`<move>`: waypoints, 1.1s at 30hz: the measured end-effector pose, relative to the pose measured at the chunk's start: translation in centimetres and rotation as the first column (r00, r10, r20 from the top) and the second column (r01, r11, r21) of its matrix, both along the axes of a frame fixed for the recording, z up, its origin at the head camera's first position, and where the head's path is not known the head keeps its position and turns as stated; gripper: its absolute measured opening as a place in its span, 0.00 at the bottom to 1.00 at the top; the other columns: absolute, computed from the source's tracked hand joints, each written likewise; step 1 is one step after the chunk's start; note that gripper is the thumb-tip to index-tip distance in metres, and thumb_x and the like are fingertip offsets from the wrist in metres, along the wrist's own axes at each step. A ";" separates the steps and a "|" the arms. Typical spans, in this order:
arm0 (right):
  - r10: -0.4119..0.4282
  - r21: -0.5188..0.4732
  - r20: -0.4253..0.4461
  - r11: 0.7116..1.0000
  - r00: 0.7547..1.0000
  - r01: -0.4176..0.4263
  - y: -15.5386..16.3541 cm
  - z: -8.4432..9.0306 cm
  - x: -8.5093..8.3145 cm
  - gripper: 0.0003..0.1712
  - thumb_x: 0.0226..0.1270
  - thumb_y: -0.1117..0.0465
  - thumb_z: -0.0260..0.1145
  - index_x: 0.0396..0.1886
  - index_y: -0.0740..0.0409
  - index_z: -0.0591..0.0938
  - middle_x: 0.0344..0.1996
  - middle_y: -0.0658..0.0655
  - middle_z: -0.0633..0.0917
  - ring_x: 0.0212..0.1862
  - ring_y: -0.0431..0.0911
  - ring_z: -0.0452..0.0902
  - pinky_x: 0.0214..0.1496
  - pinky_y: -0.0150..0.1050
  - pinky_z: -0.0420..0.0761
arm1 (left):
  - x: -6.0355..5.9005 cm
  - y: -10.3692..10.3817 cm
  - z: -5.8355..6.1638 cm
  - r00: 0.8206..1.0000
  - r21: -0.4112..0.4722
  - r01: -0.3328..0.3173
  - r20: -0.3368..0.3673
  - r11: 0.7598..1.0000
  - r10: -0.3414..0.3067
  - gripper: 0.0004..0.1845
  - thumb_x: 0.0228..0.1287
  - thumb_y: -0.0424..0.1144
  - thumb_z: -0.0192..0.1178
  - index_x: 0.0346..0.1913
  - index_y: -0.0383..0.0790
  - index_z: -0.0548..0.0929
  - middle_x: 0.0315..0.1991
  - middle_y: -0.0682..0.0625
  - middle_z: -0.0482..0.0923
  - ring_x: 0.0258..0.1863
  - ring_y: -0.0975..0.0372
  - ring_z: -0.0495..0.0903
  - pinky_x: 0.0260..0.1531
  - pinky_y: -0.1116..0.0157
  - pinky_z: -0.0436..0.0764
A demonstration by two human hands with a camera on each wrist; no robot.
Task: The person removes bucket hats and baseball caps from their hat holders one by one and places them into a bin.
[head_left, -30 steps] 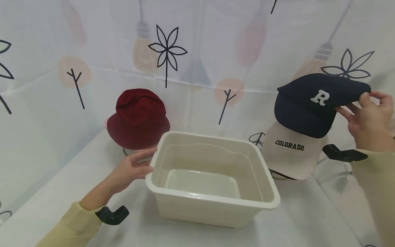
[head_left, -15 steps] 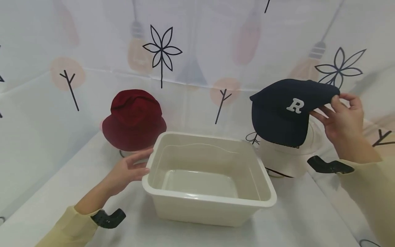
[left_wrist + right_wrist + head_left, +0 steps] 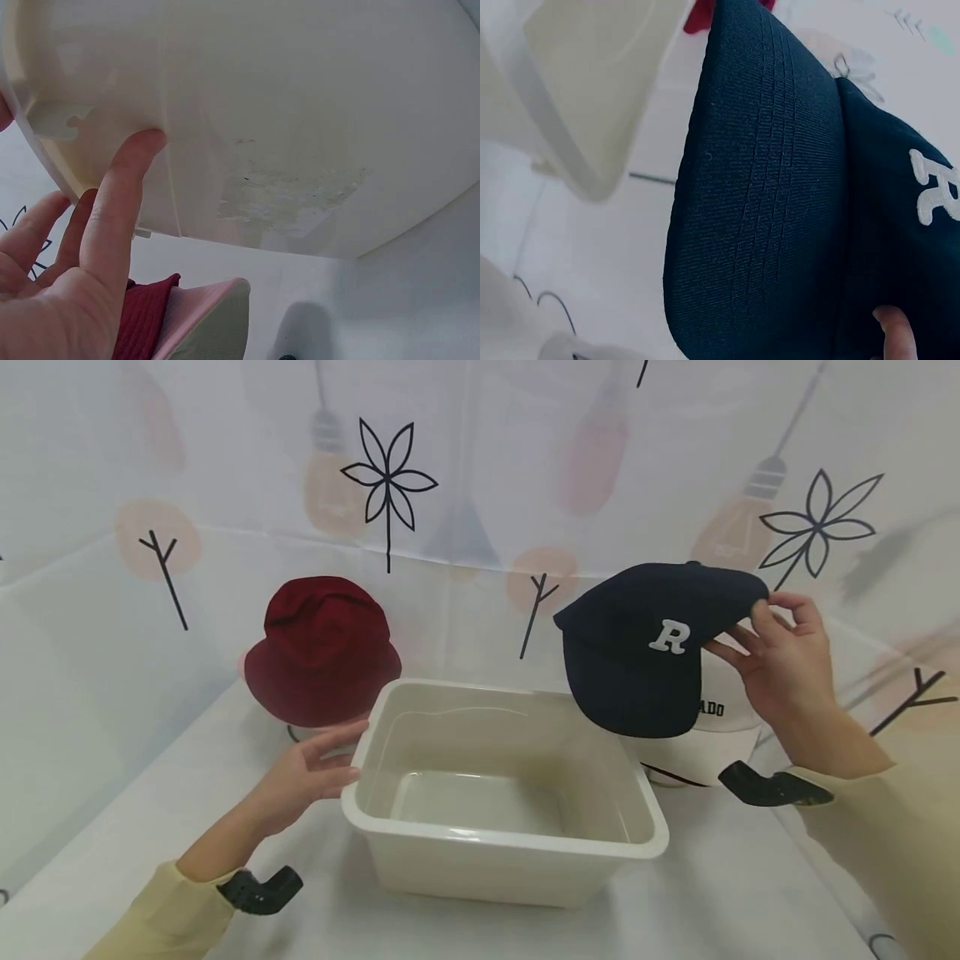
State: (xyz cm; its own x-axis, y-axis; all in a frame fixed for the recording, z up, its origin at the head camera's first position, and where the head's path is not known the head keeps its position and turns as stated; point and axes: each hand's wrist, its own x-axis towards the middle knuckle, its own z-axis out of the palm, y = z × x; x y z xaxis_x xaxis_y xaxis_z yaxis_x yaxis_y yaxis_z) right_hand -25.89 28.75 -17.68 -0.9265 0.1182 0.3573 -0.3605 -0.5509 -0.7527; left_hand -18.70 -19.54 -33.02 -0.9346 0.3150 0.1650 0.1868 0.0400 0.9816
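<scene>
My right hand [image 3: 791, 664] pinches a navy baseball cap [image 3: 622, 668] by its back edge. The cap bears a white letter R, and its brim hangs down over the back right corner of a cream plastic basin [image 3: 480, 839]. In the right wrist view the dark brim [image 3: 757, 202] fills the middle, with one fingertip showing below the R. At the basin's left side, my left hand [image 3: 292, 785] rests with its fingers extended against the rim. One straight finger [image 3: 116, 202] touches the outer wall under the rim in the left wrist view.
A dark red bucket hat [image 3: 326, 652] sits on a stand at the back left. Behind the basin's right side is a pale cap [image 3: 697, 756] with dark lettering, partly covered by the navy one. A patterned cloth [image 3: 450, 460] hangs behind the white table [image 3: 300, 927].
My right hand has carried the navy cap left and somewhat lower, from in front of the pale cap to the basin's back right corner. My left hand keeps its place at the basin.
</scene>
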 end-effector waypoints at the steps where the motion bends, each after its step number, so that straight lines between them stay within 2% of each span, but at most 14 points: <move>1: 0.002 0.024 0.000 1.000 1.000 -0.002 -0.3 -0.1 0.1 0.14 0.61 0.69 0.64 0.42 0.57 0.68 0.37 0.57 0.81 0.36 0.52 0.82 0.32 0.46 0.83 | 0.0 0.0 0.0 1.000 -0.002 -0.003 0.000 1.000 0.003 0.33 0.60 0.33 0.60 0.68 0.35 0.62 0.69 0.39 0.55 0.56 0.55 0.73 0.44 0.55 0.79; 6: 0.038 0.118 -0.001 0.992 0.999 -0.038 -2.0 -0.6 0.7 0.17 0.60 0.66 0.65 0.45 0.56 0.68 0.41 0.55 0.80 0.40 0.50 0.81 0.36 0.43 0.82 | 0.0 0.0 -0.1 1.000 -0.011 -0.019 -0.005 1.000 0.019 0.33 0.60 0.33 0.60 0.68 0.36 0.62 0.69 0.40 0.55 0.58 0.50 0.71 0.44 0.54 0.78; 10: 0.096 0.135 -0.028 0.987 0.995 -0.091 -3.3 -1.2 0.9 0.13 0.62 0.66 0.62 0.43 0.57 0.69 0.39 0.55 0.80 0.38 0.50 0.81 0.37 0.44 0.82 | 0.1 0.0 -0.2 1.000 -0.015 -0.023 -0.010 1.000 0.023 0.33 0.61 0.33 0.60 0.69 0.36 0.62 0.69 0.41 0.55 0.59 0.49 0.70 0.45 0.53 0.78; 19: 0.181 0.231 -0.008 0.957 0.983 -0.175 -5.8 -2.1 1.1 0.12 0.65 0.63 0.60 0.43 0.55 0.67 0.41 0.54 0.78 0.39 0.48 0.79 0.39 0.39 0.82 | -0.2 -0.1 -0.3 1.000 0.001 0.002 -0.011 1.000 -0.002 0.32 0.61 0.32 0.59 0.68 0.35 0.62 0.68 0.40 0.55 0.56 0.56 0.73 0.44 0.55 0.78; 26: 0.320 0.261 -0.015 0.916 0.947 -0.305 -7.3 -3.0 0.5 0.06 0.68 0.67 0.54 0.41 0.55 0.69 0.38 0.52 0.80 0.39 0.46 0.78 0.40 0.41 0.81 | -0.1 -0.1 -0.3 1.000 0.011 0.003 -0.003 1.000 -0.003 0.33 0.60 0.32 0.60 0.68 0.33 0.62 0.68 0.39 0.55 0.54 0.61 0.75 0.44 0.56 0.79; 33: 0.428 0.326 0.001 0.854 0.904 -0.405 -8.4 -4.0 -0.6 0.07 0.71 0.70 0.49 0.41 0.54 0.71 0.40 0.53 0.78 0.41 0.47 0.79 0.40 0.41 0.80 | -0.2 -0.1 -0.4 1.000 0.022 0.006 -0.007 1.000 -0.006 0.33 0.60 0.31 0.59 0.68 0.32 0.61 0.68 0.38 0.55 0.53 0.63 0.75 0.43 0.57 0.79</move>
State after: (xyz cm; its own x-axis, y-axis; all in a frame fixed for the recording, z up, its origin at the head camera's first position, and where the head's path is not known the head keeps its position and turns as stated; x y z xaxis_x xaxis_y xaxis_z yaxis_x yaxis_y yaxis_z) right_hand -26.45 20.31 -21.68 -0.8357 -0.4010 0.3751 -0.2069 -0.4028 -0.8916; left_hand -18.87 -19.67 -33.39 -0.9315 0.3168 0.1785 0.1938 0.0173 0.9809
